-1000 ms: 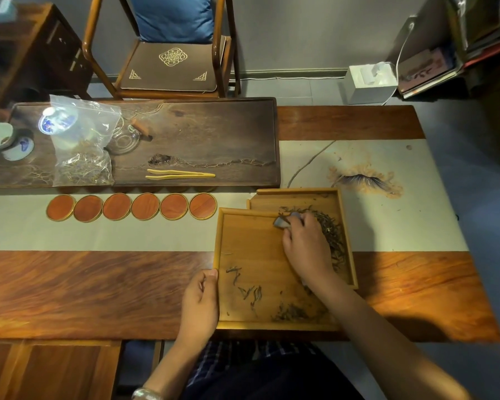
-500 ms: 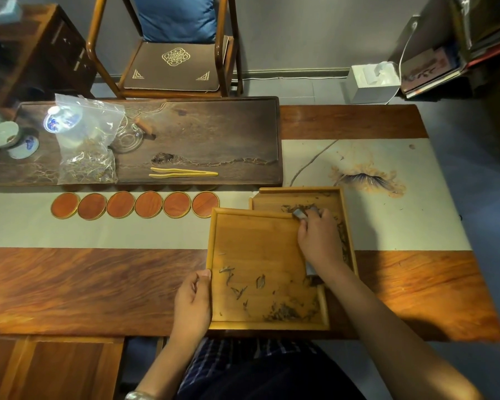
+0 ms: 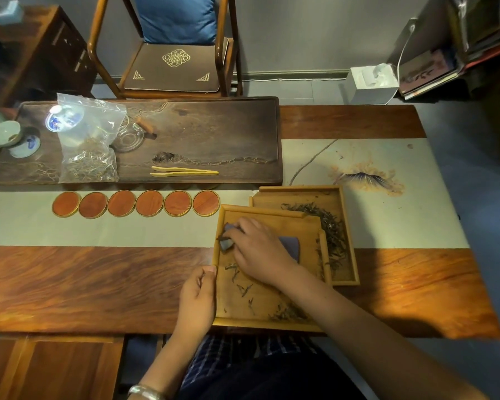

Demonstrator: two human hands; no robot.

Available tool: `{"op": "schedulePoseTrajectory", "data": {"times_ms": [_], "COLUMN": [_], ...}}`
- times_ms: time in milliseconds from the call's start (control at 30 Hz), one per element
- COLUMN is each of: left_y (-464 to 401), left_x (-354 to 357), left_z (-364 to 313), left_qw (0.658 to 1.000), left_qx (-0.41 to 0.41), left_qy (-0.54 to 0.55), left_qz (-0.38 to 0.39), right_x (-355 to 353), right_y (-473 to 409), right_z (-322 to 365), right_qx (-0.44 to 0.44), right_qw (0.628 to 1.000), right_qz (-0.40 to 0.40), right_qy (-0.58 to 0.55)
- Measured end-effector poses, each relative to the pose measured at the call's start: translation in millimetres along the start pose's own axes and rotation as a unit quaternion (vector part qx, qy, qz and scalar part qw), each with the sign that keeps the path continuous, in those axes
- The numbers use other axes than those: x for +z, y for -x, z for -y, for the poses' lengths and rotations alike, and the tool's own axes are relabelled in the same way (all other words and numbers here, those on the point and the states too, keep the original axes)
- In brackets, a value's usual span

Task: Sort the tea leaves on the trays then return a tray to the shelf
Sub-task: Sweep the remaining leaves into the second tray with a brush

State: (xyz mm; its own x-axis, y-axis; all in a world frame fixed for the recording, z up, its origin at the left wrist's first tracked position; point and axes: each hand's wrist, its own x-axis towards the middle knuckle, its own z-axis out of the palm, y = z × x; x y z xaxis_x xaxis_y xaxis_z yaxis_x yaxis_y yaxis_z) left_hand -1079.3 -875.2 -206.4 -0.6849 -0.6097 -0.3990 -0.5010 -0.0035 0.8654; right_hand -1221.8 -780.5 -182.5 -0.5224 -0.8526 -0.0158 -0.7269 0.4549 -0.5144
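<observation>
Two light wooden trays overlap at the table's front. The near tray lies partly on top of the far tray. A band of dark tea leaves lies in the far tray along its right side. Scattered leaves and a small heap lie in the near tray. My right hand holds a small grey-blue scraper against the near tray's upper left corner. My left hand grips that tray's left rim between thumb and fingers.
A row of several round red coasters lies left of the trays. Behind it a dark tea board carries a plastic bag of tea, yellow tongs, cups and a glass dish. A chair stands beyond the table.
My right hand with the scraper has crossed from the far tray's leaves to the near tray's upper left corner. The near tray shifted slightly left under my left hand.
</observation>
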Motion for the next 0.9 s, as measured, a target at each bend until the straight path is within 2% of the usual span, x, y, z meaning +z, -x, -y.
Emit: {"op": "schedulePoseTrajectory", "data": {"times_ms": [333,533,633,700,800,900], "left_y": [-3.8,-5.2,-8.1,-10.6,-11.1,-12.8], "left_x": [-1.3,-2.6,-4.4,-3.5,0.3,-1.6], "left_z": [5.0,3.3,-1.0,-4.9,-7.6,-6.4], "left_qw": [1.0,1.0,1.0,1.0,0.999,0.999], "left_qx": [-0.009,-0.011,-0.004,0.004,0.018,0.002], "left_qy": [0.019,0.015,0.007,0.011,0.028,0.049], "left_qz": [-0.006,0.001,0.007,0.01,0.011,-0.008], "right_x": [-4.4,-15.5,-25.6,-29.0,-27.2,-23.9], "right_y": [23.4,35.6,26.9,14.9,2.0,3.6], "right_z": [1.1,-5.1,-7.4,-6.5,0.7,5.2], "right_qx": [-0.042,-0.062,-0.037,-0.043,-0.087,-0.117], "right_qw": [0.996,0.987,0.988,0.991,0.989,0.984], "right_qz": [0.057,0.126,0.097,0.085,0.119,0.13], "right_qy": [-0.052,-0.075,-0.119,-0.093,-0.034,-0.025]}}
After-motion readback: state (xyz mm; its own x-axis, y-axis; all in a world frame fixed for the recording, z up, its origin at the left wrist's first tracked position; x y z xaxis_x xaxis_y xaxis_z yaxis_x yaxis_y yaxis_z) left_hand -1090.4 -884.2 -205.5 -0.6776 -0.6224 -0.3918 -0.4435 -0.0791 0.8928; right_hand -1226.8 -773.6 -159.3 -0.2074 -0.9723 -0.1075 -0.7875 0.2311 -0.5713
